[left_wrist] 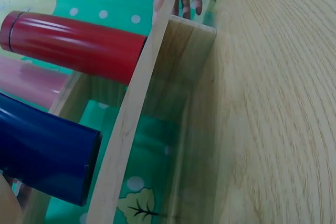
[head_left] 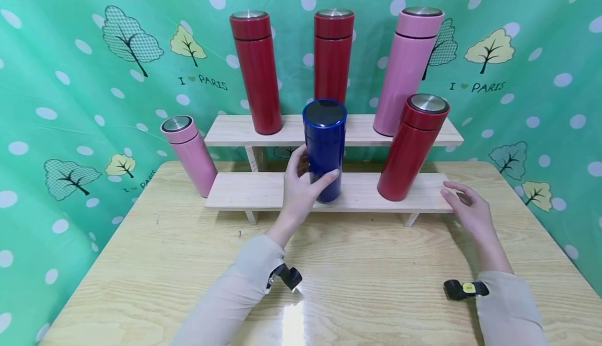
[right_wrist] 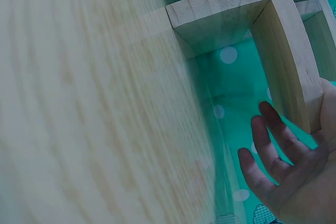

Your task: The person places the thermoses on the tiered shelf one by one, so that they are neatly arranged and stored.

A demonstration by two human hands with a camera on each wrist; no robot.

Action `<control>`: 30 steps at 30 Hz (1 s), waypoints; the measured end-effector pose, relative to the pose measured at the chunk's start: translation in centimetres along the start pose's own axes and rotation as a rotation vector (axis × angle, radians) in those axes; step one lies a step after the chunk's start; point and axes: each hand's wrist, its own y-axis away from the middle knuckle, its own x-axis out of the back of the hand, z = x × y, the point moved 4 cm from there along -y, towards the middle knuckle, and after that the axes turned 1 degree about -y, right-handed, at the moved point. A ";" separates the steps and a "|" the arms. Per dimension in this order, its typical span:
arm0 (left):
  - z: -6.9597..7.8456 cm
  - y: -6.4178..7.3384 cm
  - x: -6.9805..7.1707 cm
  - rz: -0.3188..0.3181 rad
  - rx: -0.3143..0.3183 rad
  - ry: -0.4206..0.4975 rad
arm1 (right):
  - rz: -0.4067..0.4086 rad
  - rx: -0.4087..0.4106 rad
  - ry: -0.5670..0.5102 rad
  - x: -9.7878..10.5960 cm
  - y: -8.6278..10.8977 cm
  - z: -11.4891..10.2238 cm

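A dark blue thermos (head_left: 324, 150) stands upright in my left hand (head_left: 301, 186), which grips it with the thumb in front and the fingers round its left side. In the left wrist view, a narrow gap shows between the blue thermos's base (left_wrist: 90, 166) and the lower wooden shelf (left_wrist: 123, 129). My right hand (head_left: 470, 212) touches the right end of this lower shelf with thumb and index finger. In the right wrist view, the other fingers (right_wrist: 270, 153) spread loosely below the board. A red thermos (head_left: 411, 150) stands on the lower shelf between the hands.
On the upper shelf (head_left: 291, 126) behind stand a left red thermos (head_left: 257, 74), a middle red thermos (head_left: 333, 58) and a tall pink thermos (head_left: 408, 74). Another pink thermos (head_left: 190, 155) is left of the shelves. A patterned green cloth (head_left: 141, 84) hangs behind the wooden table (head_left: 367, 273).
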 end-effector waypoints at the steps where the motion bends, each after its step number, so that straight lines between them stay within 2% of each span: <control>1: -0.1 0.0 -0.1 -0.001 0.007 0.000 | 0.001 0.000 -0.002 0.0 0.0 0.0; 13: -0.1 -0.3 -1.6 -0.037 0.063 -0.017 | 0.011 0.007 -0.013 -0.1 -0.1 0.0; 30: -0.6 -0.6 -2.2 -0.057 0.098 -0.033 | 0.016 0.004 -0.012 -0.1 0.0 0.0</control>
